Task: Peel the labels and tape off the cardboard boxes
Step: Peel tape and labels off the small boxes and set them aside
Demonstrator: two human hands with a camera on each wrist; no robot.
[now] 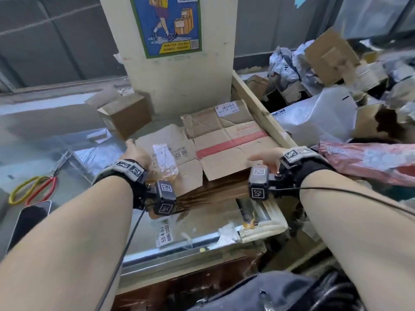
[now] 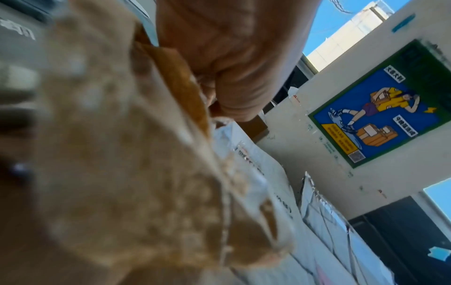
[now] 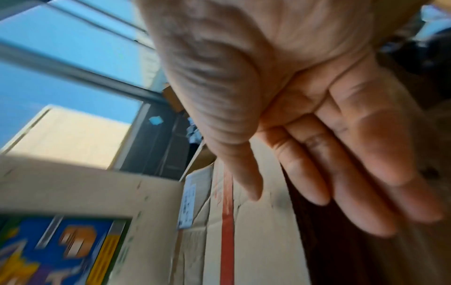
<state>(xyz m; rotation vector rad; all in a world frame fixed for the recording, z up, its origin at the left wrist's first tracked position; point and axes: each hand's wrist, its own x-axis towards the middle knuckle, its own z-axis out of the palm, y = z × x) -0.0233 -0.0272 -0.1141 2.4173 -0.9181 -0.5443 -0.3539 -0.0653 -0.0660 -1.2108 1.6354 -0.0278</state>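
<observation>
Several flattened cardboard boxes lie stacked on the table; the top right one [image 1: 233, 153] bears a red stripe [image 3: 227, 241]. A white label [image 1: 228, 108] sits on the creased cardboard behind it. My left hand [image 1: 137, 151] hovers at the left edge of the tan cardboard [image 1: 179, 140], its fingers [image 2: 231, 81] curled round a crumpled strip of peeled clear tape [image 1: 165, 167] with brown fibres stuck to it [image 2: 127, 164]. My right hand [image 1: 263, 157] is held over the striped cardboard, fingers [image 3: 317, 154] straight and empty. A small brown box [image 1: 128, 117] shows blurred beyond my left hand.
Red and yellow handled scissors [image 1: 33, 189] and a phone [image 1: 29, 218] lie at the left. A pillar with a blue poster [image 1: 170, 23] stands behind. A wooden rail [image 1: 258, 108] borders a heap of bags and boxes [image 1: 314, 108] on the right, with a pink bag [image 1: 370, 162] near.
</observation>
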